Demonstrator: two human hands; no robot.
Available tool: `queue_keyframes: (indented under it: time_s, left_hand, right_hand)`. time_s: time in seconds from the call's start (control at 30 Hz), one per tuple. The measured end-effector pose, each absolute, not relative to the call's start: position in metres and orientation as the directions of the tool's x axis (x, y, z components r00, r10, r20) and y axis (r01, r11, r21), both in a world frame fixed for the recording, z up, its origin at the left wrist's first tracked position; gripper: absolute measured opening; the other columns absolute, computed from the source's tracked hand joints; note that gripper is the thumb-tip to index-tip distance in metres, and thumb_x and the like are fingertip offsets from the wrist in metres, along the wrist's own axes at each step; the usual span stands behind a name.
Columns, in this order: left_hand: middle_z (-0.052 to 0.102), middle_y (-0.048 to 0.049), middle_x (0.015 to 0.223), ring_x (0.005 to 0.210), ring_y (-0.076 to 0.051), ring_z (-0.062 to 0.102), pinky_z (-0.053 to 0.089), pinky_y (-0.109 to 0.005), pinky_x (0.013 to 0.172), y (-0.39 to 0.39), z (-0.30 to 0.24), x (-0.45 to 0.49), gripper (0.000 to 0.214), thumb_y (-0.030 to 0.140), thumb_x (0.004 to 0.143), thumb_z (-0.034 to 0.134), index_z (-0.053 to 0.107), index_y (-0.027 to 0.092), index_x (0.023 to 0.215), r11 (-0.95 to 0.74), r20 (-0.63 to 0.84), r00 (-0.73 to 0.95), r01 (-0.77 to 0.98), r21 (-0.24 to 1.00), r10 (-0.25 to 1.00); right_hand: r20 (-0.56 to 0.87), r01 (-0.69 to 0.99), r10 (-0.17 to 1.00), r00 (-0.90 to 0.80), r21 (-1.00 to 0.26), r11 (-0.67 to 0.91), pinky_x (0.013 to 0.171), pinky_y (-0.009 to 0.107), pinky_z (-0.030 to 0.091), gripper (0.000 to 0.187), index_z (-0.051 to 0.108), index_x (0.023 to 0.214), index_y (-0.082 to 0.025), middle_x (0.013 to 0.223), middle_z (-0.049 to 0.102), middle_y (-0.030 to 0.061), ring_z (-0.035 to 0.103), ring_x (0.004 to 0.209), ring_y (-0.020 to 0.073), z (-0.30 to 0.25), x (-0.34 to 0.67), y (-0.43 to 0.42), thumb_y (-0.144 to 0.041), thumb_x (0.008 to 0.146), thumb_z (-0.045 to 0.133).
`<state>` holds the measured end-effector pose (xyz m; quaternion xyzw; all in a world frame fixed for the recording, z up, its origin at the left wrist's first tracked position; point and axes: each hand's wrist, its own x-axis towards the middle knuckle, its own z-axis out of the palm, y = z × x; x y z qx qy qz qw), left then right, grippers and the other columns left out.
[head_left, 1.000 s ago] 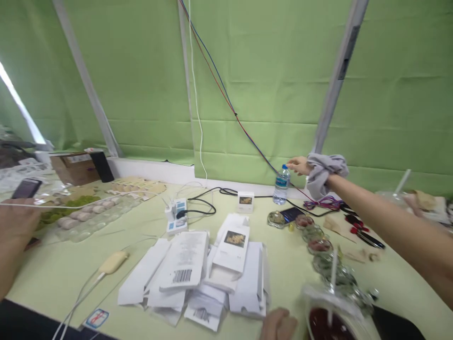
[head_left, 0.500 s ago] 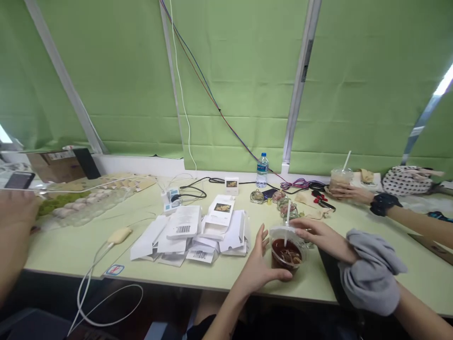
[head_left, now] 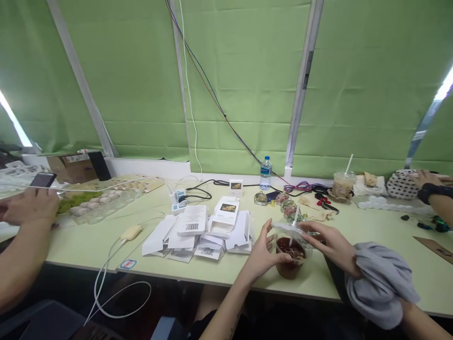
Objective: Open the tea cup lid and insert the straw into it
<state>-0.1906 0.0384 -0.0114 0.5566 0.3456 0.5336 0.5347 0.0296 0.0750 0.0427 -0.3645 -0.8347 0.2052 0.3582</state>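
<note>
A clear plastic cup (head_left: pixel 288 269) of dark red-brown drink stands near the table's front edge. My left hand (head_left: pixel 260 257) curls around its left side, thumb against the front of the cup. Over the far right of the rim, the fingers of my right hand (head_left: pixel 331 243) grip the clear plastic lid (head_left: pixel 281 227). The lid sits tilted, and a white straw (head_left: pixel 295 222) passes through it. Pale pieces show in the drink. A grey scrunchie-like cloth (head_left: pixel 382 278) wraps my right wrist.
Left of the cup lies a pile of flattened white boxes (head_left: pixel 193 219). Behind it stand a water bottle (head_left: pixel 265 174) and small ornate trinkets (head_left: pixel 288 208). Another person's hand (head_left: pixel 33 205) holds a phone (head_left: pixel 43 179) at left; a co-worker's hand (head_left: pixel 426 179) reaches a dotted bag (head_left: pixel 399 183).
My left hand has closed in on the cup, its thumb now against it. The co-worker's hand at right has left the other drink cup for the dotted bag. The view has shifted slightly.
</note>
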Motion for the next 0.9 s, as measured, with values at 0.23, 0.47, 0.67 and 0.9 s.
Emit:
queue_keyframes:
  time_s: [0.23, 0.47, 0.67, 0.9]
  left_hand:
    - [0.042, -0.0119, 0.143, 0.135, -0.031, 0.038, 0.031, -0.047, 0.112, 0.031, 0.008, -0.188, 0.101, 0.035, 0.051, 0.089, 0.037, 0.028, 0.136, -0.326, 0.326, 0.146, -0.029, 0.945, 0.934]
    - [0.049, -0.0126, 0.138, 0.132, -0.029, 0.042, 0.029, -0.043, 0.114, 0.021, -0.003, -0.195, 0.075, 0.059, 0.066, 0.073, 0.046, 0.023, 0.126, -0.362, 0.374, 0.144, -0.102, 0.927, 0.916]
    - [0.053, -0.0119, 0.133, 0.124, -0.026, 0.049, 0.037, -0.042, 0.107, 0.016, 0.000, -0.195, 0.062, 0.069, 0.085, 0.035, 0.051, 0.021, 0.122, -0.330, 0.345, 0.092, -0.146, 0.932, 0.934]
    - [0.060, -0.0091, 0.122, 0.114, -0.024, 0.055, 0.045, -0.037, 0.099, 0.016, 0.006, -0.190, 0.043, 0.054, 0.088, 0.049, 0.057, 0.021, 0.115, -0.333, 0.333, 0.050, -0.002, 0.943, 0.942]
  right_hand:
    - [0.527, 0.459, 0.685, -0.503, -0.509, 0.728, 0.091, 0.038, 0.053, 0.030, 0.060, 0.114, -0.025, 0.119, 0.063, 0.0084, 0.058, 0.111, 0.0251, 0.052, 0.039, 0.066, -0.043, 0.094, 0.046]
    - [0.570, 0.436, 0.603, -0.558, -0.416, 0.798, 0.100, 0.040, 0.046, 0.027, 0.062, 0.117, -0.029, 0.126, 0.060, 0.0068, 0.054, 0.119, 0.0247, 0.032, 0.045, 0.053, -0.035, 0.094, 0.051]
    - [0.616, 0.417, 0.584, -0.529, -0.411, 0.811, 0.098, 0.038, 0.046, 0.027, 0.064, 0.117, -0.031, 0.121, 0.061, 0.0070, 0.055, 0.116, 0.0253, 0.026, 0.048, 0.048, -0.037, 0.092, 0.055]
    - [0.481, 0.334, 0.731, -0.485, -0.670, 0.663, 0.099, 0.044, 0.045, 0.058, 0.042, 0.136, -0.029, 0.147, 0.035, 0.0114, 0.036, 0.133, 0.0314, 0.017, 0.039, 0.060, -0.051, 0.085, 0.059]
